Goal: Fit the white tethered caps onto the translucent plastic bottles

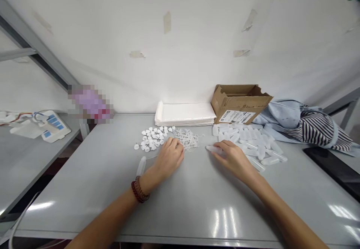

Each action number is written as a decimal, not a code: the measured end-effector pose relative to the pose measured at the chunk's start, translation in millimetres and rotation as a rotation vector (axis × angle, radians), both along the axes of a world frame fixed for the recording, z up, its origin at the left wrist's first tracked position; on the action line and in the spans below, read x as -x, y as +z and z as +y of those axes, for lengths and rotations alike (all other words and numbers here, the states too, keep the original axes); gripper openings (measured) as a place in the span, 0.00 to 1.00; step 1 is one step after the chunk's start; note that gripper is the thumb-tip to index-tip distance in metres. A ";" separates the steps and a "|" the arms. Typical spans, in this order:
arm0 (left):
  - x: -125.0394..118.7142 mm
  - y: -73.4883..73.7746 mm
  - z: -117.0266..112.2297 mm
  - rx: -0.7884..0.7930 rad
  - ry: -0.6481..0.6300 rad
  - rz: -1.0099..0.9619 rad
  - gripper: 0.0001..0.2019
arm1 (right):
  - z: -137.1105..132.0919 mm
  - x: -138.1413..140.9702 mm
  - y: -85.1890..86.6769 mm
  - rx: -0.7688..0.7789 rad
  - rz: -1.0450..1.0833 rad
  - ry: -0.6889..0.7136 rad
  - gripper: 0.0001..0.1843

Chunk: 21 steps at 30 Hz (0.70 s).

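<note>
One translucent tube (213, 149) sits left of the tube pile (254, 138), clamped between thumb and fingers of the right hand (234, 157); probably light, smooth and slippery, it suits a mid-barrel hold. The left hand (170, 157) reaches the string heap (189, 138), its fingertips' grip impossible to tell.

Front tabletop (182, 207) lies free; tubes (252, 152) clutter right rear.

Head-worn view, facing forward and down, close above table (182, 207)
</note>
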<state>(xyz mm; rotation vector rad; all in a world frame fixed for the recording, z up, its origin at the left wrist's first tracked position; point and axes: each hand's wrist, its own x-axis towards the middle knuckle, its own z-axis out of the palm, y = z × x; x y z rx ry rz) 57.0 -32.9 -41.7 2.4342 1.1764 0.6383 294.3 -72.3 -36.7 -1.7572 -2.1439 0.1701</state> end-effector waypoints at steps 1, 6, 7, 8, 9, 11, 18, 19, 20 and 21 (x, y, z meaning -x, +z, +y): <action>-0.2 2.1 -1.3 0.013 0.013 -0.044 0.07 | -1.4 2.5 2.1 -0.012 0.062 0.015 0.11; 0.9 17.1 -6.9 0.192 0.083 -0.327 0.09 | -9.3 18.9 12.3 -0.066 0.379 0.082 0.13; 1.5 19.6 -7.3 0.283 0.101 -0.439 0.09 | -10.5 22.7 13.5 -0.067 0.420 0.103 0.12; 2.0 21.7 -7.4 0.383 0.118 -0.566 0.09 | -11.5 26.5 14.3 -0.066 0.455 0.127 0.12; 2.3 23.2 -7.5 0.481 0.131 -0.693 0.09 | -12.2 30.4 14.8 -0.063 0.486 0.149 0.12; 2.2 25.1 -8.1 0.624 0.136 -0.882 0.08 | -13.3 37.8 15.0 -0.046 0.545 0.179 0.11; -1.8 28.3 -17.2 0.786 0.127 -1.055 0.05 | -17.1 54.9 15.5 -0.008 0.723 0.120 0.10; -2.1 28.6 -18.3 0.790 0.136 -1.058 0.05 | -17.5 55.6 15.4 0.018 0.775 0.084 0.10; -2.4 28.8 -19.2 0.794 0.147 -1.059 0.05 | -17.8 55.9 15.4 0.051 0.838 0.048 0.10; -2.6 29.1 -19.8 0.796 0.157 -1.059 0.06 | -18.2 55.9 15.5 0.091 0.907 0.018 0.10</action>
